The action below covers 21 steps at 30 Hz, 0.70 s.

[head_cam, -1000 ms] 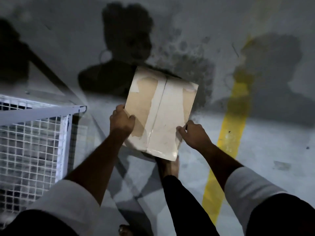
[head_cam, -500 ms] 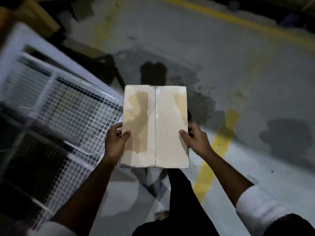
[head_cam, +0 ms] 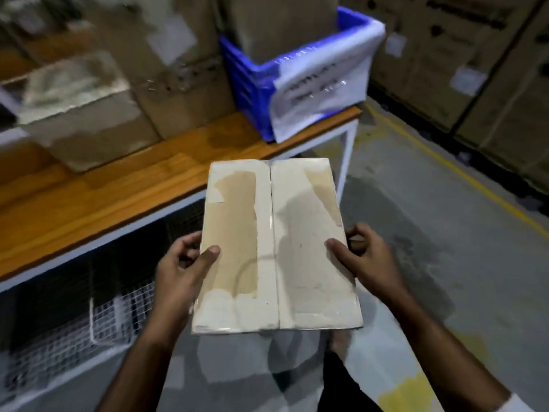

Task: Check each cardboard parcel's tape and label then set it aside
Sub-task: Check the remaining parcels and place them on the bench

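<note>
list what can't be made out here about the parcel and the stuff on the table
Head view only:
- Cardboard parcel: underside and any label hidden; only the taped top face shows.
- Left hand and right hand: fingers under the parcel hidden by it.
- Paper sheet on the blue crate: writing blurred, unreadable.
- Cartons on the wooden table: labels blurred by motion.

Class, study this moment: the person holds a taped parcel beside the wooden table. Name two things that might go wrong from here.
1. The left hand and right hand grip only the parcel near its side edges, so it might slip.
2. The table already holds boxes and a blue crate; setting the parcel down carelessly may knock them.
</note>
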Each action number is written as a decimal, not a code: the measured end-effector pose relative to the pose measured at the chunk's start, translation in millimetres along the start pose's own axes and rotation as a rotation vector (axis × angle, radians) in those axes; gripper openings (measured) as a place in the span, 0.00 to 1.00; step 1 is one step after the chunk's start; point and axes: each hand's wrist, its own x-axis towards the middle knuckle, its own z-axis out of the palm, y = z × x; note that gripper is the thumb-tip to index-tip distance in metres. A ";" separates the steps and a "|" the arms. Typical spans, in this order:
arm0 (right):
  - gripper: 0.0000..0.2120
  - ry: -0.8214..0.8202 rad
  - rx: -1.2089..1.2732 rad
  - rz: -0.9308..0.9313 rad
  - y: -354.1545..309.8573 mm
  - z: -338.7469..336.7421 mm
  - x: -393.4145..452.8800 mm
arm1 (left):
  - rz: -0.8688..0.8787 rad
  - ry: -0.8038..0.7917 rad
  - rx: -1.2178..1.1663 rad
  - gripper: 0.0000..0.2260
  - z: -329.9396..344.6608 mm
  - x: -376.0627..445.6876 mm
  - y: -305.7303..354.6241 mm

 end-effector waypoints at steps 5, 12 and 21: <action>0.22 -0.066 -0.019 -0.172 -69.4 20.3 39.5 | 0.091 0.161 -0.120 0.14 -49.0 -6.3 39.5; 0.16 -0.141 -0.084 -0.338 -122.4 52.9 127.5 | 0.101 0.299 -0.114 0.17 -57.8 48.3 61.5; 0.15 -0.168 -0.355 -0.406 -155.1 85.2 220.9 | 0.060 0.521 -0.035 0.15 -39.1 127.5 74.8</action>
